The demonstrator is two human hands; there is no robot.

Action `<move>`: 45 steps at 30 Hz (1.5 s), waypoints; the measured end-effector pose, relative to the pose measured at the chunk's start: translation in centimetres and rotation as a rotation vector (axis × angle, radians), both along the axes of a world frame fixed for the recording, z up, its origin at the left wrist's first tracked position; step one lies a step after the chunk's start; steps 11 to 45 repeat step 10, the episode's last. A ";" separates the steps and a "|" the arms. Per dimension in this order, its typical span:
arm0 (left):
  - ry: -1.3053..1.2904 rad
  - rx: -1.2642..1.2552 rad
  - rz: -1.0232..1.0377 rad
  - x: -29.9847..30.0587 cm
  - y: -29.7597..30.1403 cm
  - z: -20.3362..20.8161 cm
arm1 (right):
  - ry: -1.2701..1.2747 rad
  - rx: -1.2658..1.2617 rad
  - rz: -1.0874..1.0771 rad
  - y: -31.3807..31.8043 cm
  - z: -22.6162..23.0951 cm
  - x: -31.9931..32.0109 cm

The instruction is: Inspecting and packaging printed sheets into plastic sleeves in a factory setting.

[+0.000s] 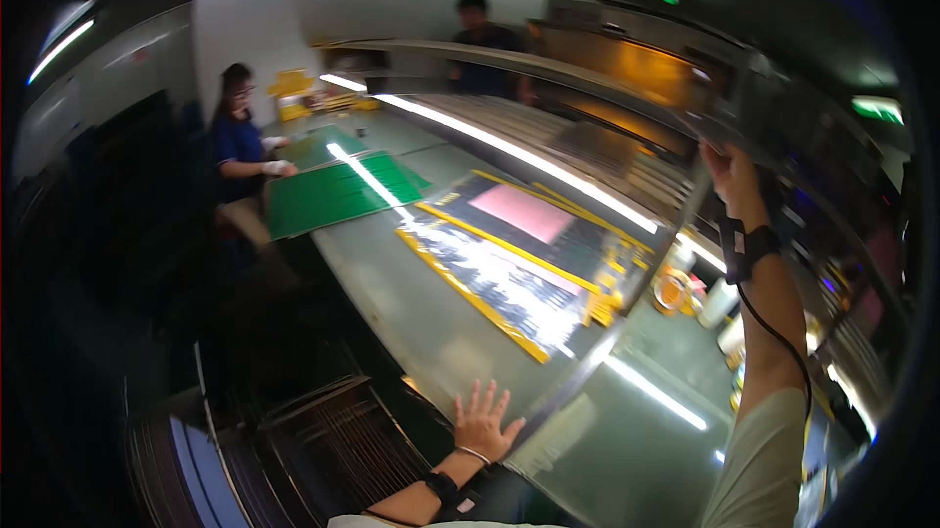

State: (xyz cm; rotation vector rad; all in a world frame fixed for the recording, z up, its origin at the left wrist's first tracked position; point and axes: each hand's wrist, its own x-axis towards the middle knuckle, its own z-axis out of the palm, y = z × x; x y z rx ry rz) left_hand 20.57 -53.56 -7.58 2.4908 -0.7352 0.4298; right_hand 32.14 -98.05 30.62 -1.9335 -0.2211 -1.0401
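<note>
My left hand [485, 422] rests flat near the front edge of the grey-green worktable [411, 327], fingers spread and nothing in them. Raised at the right, my right hand [729, 178] is at the end of the overhead shelf [548, 66], beside an upright metal post [697, 197]. Its fingers are blurred and partly hidden, so their grip does not show. Beyond my left hand lie dark sheets bordered with yellow tape; the nearer sheet [470, 269] reflects the light strongly, and the farther one bears a pink panel [522, 213].
Across the table a co-worker [240, 151] in white gloves handles a large green sheet [343, 195]. Another person [480, 48] stands behind the shelf. Tape rolls [671, 288] and bottles stand at the right. A rack of thin panels [338, 455] sits below left.
</note>
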 end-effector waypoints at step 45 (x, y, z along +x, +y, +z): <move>0.097 0.039 0.008 -0.3 0.1 0.8 | 0.364 -0.670 -0.296 7.2 -6.5 15.8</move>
